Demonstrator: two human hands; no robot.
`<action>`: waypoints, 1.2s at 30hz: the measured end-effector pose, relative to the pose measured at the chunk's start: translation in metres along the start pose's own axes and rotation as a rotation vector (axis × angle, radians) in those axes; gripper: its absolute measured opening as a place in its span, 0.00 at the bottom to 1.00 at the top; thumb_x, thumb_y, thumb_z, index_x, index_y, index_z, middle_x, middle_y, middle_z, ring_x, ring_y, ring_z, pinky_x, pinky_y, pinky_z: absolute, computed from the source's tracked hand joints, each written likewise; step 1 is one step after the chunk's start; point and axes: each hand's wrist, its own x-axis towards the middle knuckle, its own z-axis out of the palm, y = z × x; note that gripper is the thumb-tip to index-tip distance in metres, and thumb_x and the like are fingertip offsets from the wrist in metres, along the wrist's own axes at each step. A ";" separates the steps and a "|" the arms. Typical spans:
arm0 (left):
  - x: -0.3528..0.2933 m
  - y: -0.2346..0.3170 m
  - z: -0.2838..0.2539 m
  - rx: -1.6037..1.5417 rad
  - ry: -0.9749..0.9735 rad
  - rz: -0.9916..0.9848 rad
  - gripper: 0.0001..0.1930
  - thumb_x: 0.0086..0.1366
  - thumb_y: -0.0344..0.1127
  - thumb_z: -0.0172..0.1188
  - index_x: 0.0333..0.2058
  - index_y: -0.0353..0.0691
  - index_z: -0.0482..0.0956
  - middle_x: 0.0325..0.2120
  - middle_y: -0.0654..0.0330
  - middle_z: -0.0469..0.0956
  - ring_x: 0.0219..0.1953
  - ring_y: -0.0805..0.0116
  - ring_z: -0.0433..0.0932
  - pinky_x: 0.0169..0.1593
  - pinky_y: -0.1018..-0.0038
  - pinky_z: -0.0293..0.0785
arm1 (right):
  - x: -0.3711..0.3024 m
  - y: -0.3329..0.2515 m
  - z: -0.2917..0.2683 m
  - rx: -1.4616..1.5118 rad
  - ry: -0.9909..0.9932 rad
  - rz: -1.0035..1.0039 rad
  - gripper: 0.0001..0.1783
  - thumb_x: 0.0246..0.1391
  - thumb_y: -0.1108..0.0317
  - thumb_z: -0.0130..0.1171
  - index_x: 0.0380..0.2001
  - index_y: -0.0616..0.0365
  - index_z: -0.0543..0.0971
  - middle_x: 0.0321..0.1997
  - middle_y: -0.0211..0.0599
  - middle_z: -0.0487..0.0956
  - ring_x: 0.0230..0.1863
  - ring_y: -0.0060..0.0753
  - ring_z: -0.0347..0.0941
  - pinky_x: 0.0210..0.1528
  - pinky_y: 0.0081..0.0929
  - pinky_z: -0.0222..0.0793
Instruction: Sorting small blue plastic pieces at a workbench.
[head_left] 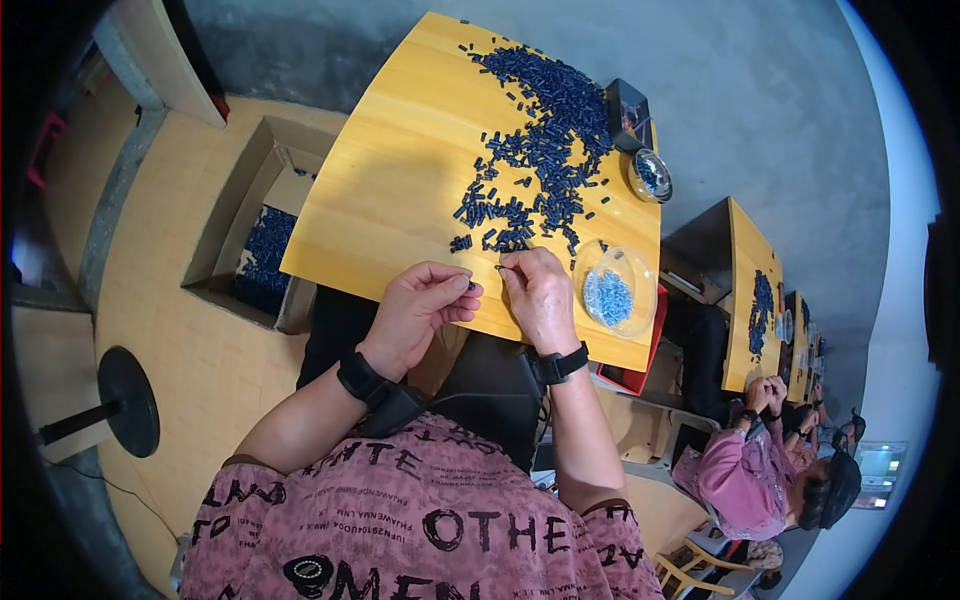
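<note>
My left hand [412,308] is over the table's near edge, thumb and forefinger pinched on a small dark cylindrical piece [472,286]. Just to its right, my right hand [543,295] has thumb and fingertips closed together at the edge of the pile. A tiny dark bit shows at those fingertips, too small to name. Beyond both hands a large pile of short dark-blue cylindrical pieces [545,120] spreads across the yellow wooden table [385,170]. Beside my right hand stands a clear round bowl [645,290] with many small light-blue pieces [608,298] in it.
A metal bowl [650,176] and a black box [628,115] sit along the table's right edge. On the floor to the left, an open cardboard box [215,225] holds more dark pieces. A co-worker [745,475] sits at another table [742,300] to the right.
</note>
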 end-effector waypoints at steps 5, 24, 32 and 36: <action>0.001 -0.001 0.000 0.005 -0.004 0.004 0.07 0.68 0.29 0.56 0.43 0.34 0.76 0.35 0.54 0.81 0.35 0.68 0.81 0.41 0.73 0.80 | -0.004 -0.003 -0.005 -0.025 -0.013 0.011 0.07 0.43 0.79 0.64 0.29 0.60 0.79 0.30 0.45 0.77 0.37 0.53 0.75 0.38 0.40 0.72; -0.013 -0.006 0.046 -0.002 -0.331 -0.025 0.08 0.66 0.24 0.56 0.44 0.31 0.78 0.36 0.53 0.81 0.36 0.68 0.80 0.44 0.72 0.79 | -0.074 -0.060 -0.064 1.132 0.144 0.514 0.06 0.55 0.79 0.62 0.36 0.67 0.77 0.31 0.41 0.81 0.27 0.25 0.78 0.30 0.20 0.77; -0.022 -0.008 0.052 0.038 -0.314 -0.043 0.09 0.66 0.24 0.57 0.44 0.30 0.78 0.36 0.54 0.81 0.36 0.69 0.80 0.44 0.74 0.78 | -0.083 -0.063 -0.067 1.101 0.171 0.441 0.05 0.55 0.81 0.61 0.36 0.68 0.77 0.33 0.42 0.81 0.28 0.25 0.78 0.32 0.21 0.77; -0.026 -0.005 0.055 0.106 -0.299 -0.016 0.09 0.66 0.24 0.58 0.43 0.30 0.78 0.34 0.55 0.81 0.36 0.70 0.80 0.44 0.75 0.78 | -0.085 -0.065 -0.067 1.104 0.178 0.423 0.06 0.55 0.81 0.60 0.36 0.68 0.76 0.34 0.41 0.81 0.29 0.25 0.78 0.33 0.21 0.77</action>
